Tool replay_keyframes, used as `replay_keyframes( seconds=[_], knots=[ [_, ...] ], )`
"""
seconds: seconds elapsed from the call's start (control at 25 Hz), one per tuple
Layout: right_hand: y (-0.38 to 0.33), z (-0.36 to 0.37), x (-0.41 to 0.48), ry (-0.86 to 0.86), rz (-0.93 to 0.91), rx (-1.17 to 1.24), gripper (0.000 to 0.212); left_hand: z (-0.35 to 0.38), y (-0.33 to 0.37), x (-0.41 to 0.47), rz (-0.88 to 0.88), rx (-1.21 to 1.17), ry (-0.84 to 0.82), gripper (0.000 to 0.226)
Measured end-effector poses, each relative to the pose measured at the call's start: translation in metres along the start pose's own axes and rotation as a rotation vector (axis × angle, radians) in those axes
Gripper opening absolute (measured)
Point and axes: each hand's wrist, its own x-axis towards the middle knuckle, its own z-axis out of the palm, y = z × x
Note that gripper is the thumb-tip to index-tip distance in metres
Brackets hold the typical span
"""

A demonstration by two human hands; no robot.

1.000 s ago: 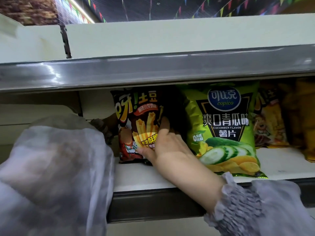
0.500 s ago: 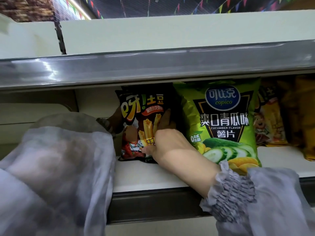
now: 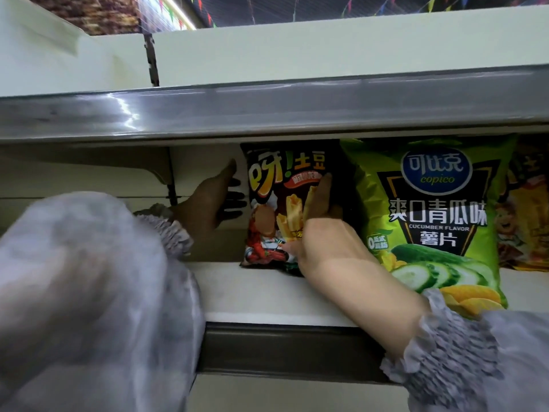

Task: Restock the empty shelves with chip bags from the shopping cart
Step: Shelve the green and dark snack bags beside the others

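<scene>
Cream shelf under a grey metal rail, dark ceiling beyond. The dark chip bag stands on the shelf, just beside the green cucumber bag. Since a moment ago the bag stands straighter and the left hand has come into view at its left edge, fingers straight, perhaps touching it — shadow hides that — while the right hand presses flat-fingered on the bag's front.

Dim wide-angle view, lit softly from overhead.
A white glare streak lay on the upper shelf rail, which curved slightly toward the frame edges. The left hand sat in deep shadow beneath that rail; the green chip bag was brightly lit and sharp. The near left sleeve was badly blurred.
</scene>
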Motion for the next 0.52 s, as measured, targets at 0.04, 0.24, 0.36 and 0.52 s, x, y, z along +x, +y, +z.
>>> replay_keyframes(
  seconds=[0.04,0.24,0.36,0.52],
  knots=[
    [0.001,0.003,0.000,0.026,-0.018,-0.007,0.083,0.000,-0.001,-0.008,0.021,-0.011,-0.014,0.074],
    [-0.001,-0.002,-0.001,-0.007,-0.031,0.020,0.097,0.009,-0.012,-0.045,0.250,0.277,-0.315,0.067],
    [-0.001,-0.003,-0.001,-0.054,-0.040,-0.104,0.065,0.024,-0.016,-0.042,0.365,0.259,-0.238,0.068],
    [-0.001,-0.006,-0.008,0.065,-0.056,-0.111,0.082,0.036,-0.016,-0.038,0.398,0.284,-0.149,0.083]
  ],
)
